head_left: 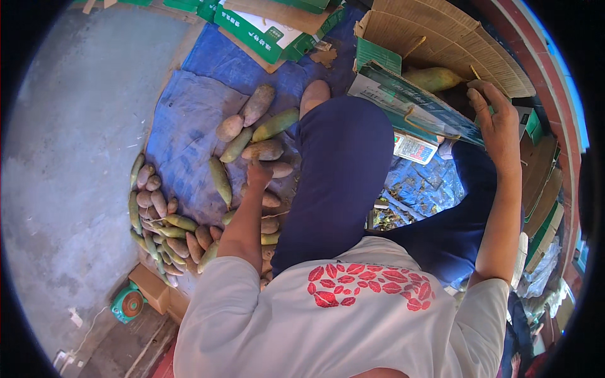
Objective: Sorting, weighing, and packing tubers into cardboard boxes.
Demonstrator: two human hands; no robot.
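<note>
From this distance I see the creased blue plastic sheet (pixel 183 126) first, widest of all. The open green-and-white cardboard box (pixel 416 104) has a long green root (pixel 432 79) inside (how full it is, I can't see). Many oblong green and brown roots (pixel 182 222) lie loose on the sheet, so I judge much is left. My right hand (pixel 495 113) is bent at the box's opening, grip unclear; my left hand (pixel 258 173) is at a brownish oblong root (pixel 263 150), fingers too hidden to tell.

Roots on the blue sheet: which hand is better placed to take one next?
Likely the left hand: it is at a brownish root on the sheet; the right hand is at the box, with a knee between.
</note>
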